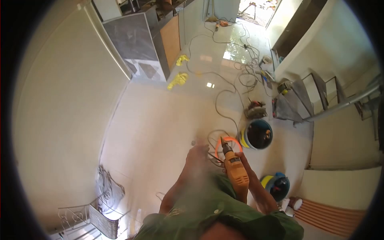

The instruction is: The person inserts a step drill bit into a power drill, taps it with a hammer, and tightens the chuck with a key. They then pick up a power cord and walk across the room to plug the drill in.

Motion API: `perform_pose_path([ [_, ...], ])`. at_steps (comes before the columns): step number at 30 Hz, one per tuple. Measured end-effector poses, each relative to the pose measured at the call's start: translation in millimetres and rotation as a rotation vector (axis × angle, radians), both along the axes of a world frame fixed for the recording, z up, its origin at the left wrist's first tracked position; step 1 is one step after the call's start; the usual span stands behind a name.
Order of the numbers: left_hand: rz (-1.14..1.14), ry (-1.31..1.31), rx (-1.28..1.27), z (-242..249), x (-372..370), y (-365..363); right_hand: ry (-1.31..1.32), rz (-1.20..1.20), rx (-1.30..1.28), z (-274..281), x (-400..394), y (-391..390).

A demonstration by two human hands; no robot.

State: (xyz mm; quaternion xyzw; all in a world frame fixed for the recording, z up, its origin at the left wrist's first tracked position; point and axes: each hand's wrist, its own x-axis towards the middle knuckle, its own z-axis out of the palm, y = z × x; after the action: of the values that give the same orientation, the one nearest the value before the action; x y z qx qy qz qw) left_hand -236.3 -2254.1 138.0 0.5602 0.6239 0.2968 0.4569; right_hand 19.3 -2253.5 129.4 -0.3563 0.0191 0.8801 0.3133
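Note:
A yellow-orange power drill (237,170) is held close to my body, its cone-shaped bit (223,141) pointing away from me. My right hand (243,161) grips the drill along its right side, fingers partly hidden by the body of the tool. My left hand (198,153) is to the left of the drill, blurred, so its fingers cannot be made out. A dark cable (215,157) runs between that hand and the drill. Just beyond the bit lies an orange ring (229,139) on the floor. A small grey round spot (193,142) shows beside my left fingertips.
A bucket of dark items (245,141) and a circular saw (256,110) are ahead right; another bucket (265,182) is nearer. Cords (250,74) tangle across the tiled floor. Yellow crumpled pieces (178,81) lie by the counter (132,38). Metal stairs (300,94) stand right.

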Motion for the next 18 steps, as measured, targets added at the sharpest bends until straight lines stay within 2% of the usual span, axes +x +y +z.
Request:
perform_pose_path([
  [2, -0.058, 0.009, 0.045, -33, -21, 43, -0.089, 0.056, 0.094, 6, -12, 61],
  [5, 0.209, -0.622, -0.337, 40, -41, 112, -0.196, 0.105, 0.174, 31, -36, 129],
  [6, 0.214, -0.703, -0.300, 55, -44, 141, -0.226, 0.125, 0.177, 56, -43, 156],
  [8, 0.441, -1.187, -0.660, 11, -67, 201, -0.236, 0.194, 0.103, 126, -63, 210],
  [10, 0.412, -1.160, -0.789, 19, -64, 255, -0.244, 0.255, 0.049, 178, -82, 262],
  [11, 0.394, -1.134, -0.855, 26, -64, 282, -0.322, 0.336, 0.451, 153, -81, 285],
  [12, 0.315, -1.214, -0.824, 35, -60, 301, -0.404, 0.416, 0.845, 100, -78, 304],
  [14, 0.156, -1.203, -0.607, -21, -51, 339, -0.427, 0.465, 1.070, 76, -80, 334],
  [15, 0.072, -1.200, -0.493, -53, -43, 367, -0.367, 0.426, 0.914, 69, -81, 352],
  [16, 0.172, -1.224, -0.562, 43, -29, 382, -0.302, 0.383, 0.755, 69, -87, 370],
  [18, 0.100, -0.997, -0.450, 51, -35, 431, -0.150, 0.278, 0.469, 73, -101, 410],
])
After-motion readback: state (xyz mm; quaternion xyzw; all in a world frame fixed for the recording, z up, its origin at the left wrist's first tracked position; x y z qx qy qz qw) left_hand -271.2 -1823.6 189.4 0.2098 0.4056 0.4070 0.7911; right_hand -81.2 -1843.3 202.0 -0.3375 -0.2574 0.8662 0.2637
